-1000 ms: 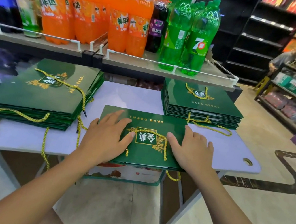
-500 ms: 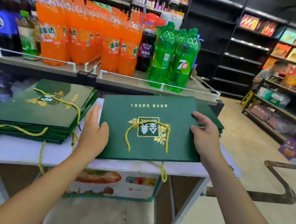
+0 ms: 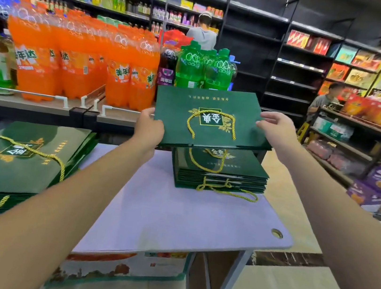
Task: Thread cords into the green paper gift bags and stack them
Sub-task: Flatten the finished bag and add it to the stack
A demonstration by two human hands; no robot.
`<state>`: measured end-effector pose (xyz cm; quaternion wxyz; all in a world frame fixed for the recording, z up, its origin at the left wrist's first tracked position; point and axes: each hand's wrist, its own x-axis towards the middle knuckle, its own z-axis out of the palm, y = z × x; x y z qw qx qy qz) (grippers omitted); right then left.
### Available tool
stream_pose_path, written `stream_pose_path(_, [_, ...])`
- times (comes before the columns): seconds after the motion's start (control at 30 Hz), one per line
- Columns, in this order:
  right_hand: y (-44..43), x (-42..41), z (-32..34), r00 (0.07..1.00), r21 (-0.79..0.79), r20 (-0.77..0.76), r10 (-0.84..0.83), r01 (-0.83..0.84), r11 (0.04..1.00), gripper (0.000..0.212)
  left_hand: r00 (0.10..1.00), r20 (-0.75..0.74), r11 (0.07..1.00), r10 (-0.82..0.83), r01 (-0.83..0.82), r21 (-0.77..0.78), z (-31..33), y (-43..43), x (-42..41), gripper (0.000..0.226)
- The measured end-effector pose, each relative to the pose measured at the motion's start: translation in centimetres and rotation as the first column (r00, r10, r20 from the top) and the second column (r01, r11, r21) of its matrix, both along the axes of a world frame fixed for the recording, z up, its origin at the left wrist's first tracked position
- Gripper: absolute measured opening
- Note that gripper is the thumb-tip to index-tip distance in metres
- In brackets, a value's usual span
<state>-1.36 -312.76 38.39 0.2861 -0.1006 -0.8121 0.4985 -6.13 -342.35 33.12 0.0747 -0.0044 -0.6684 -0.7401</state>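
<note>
1. Change: threaded bag [image 3: 213,118] lay flat on the table [image 3: 173,216] a sec ago, nearer the person than the done stack [image 3: 219,173], w/ both palms on it. Now it's lifted & carried right over that stack.
2. Meaning: cord [image 3: 212,125] loop is in, so threading of this one looks finished; only the set-down is left.
3. L hand [image 3: 148,127] grips the bag's left edge, R hand [image 3: 272,127] pinches its right edge. Bag spans between them, just above the stack, apparently not touching.
4. 2nd pile [image 3: 17,158] sits well left of the stack; can't tell if it's done or pending.
</note>
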Motion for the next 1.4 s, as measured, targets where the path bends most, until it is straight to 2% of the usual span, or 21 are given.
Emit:
stream_pose_path(0.07, [1.9, -1.4, -0.3, 0.999, 0.024, 0.021, -0.03, 0.029, 0.999, 0.034, 0.998, 0.047, 0.999, -0.044, 0.045, -0.006, 0.1, 2.0, -1.1, 0.035])
stream_pose_path(0.17, [4.4, -3.5, -1.8, 0.995, 0.055, 0.082, -0.064, 0.059, 0.997, 0.035, 0.992, 0.072, 0.99, -0.102, 0.108, -0.093, -0.8, 4.1, -2.2, 0.033])
stream_pose_path(0.37, [7.1, -6.2, -7.4, 0.976, 0.133, 0.201, -0.082, 0.056, 0.99, 0.035, 0.994, 0.094, 0.939, -0.048, 0.077, -0.335, -4.8, 5.2, -4.2, 0.022])
stream_pose_path(0.53, [8.1, -6.8, -11.0, 0.958, 0.197, 0.275, -0.087, 0.033, 0.98, 0.039, 0.992, 0.116, 0.84, -0.041, 0.098, -0.534, -7.8, 5.5, -6.1, 0.017])
stream_pose_path(0.73, [8.7, -7.6, -12.8, 0.944, 0.244, 0.32, -0.083, 0.003, 0.97, 0.034, 0.993, 0.111, 0.81, -0.045, 0.102, -0.578, -8.5, 5.7, -6.4, 0.018])
stream_pose_path(0.87, [7.9, -7.0, -12.4, 0.948, 0.342, 0.289, -0.135, 0.029, 0.939, 0.035, 0.995, 0.087, 0.815, -0.054, 0.094, -0.572, -7.7, 5.4, -5.5, 0.019])
stream_pose_path(0.97, [5.7, -5.8, -11.6, 0.962, 0.51, 0.181, -0.206, 0.087, 0.856, 0.038, 0.996, 0.06, 0.782, -0.065, 0.088, -0.618, -6.9, 4.9, -4.7, 0.013])
stream_pose_path(1.0, [4.6, -5.3, -11.5, 0.971, 0.557, 0.134, -0.197, 0.091, 0.826, 0.036, 0.997, 0.036, 0.762, -0.068, 0.076, -0.643, -6.8, 4.5, -4.4, 0.025])
stream_pose_path(1.07, [1.6, -4.1, -11.5, 0.993, 0.604, 0.037, -0.108, 0.065, 0.795, 0.031, 0.997, -0.037, 0.692, -0.063, 0.018, -0.721, -6.4, 3.1, -3.7, 0.05])
stream_pose_path(1.17, [-3.9, -1.8, -12.6, 0.994, 0.627, -0.063, 0.085, -0.027, 0.778, 0.026, 0.982, -0.159, 0.585, -0.106, -0.067, -0.808, -6.1, 0.2, -2.0, 0.052])
stream_pose_path(1.27, [-9.2, -0.3, -14.8, 0.964, 0.666, -0.044, 0.262, -0.167, 0.727, 0.028, 0.962, -0.225, 0.452, -0.157, -0.132, -0.882, -5.9, -3.7, 0.2, 0.051])
stream_pose_path(1.4, [-14.7, 0.7, -17.4, 0.899, 0.65, 0.077, 0.431, -0.373, 0.662, 0.033, 0.96, -0.243, 0.279, -0.137, -0.198, -0.94, -6.4, -9.7, 2.9, 0.048])
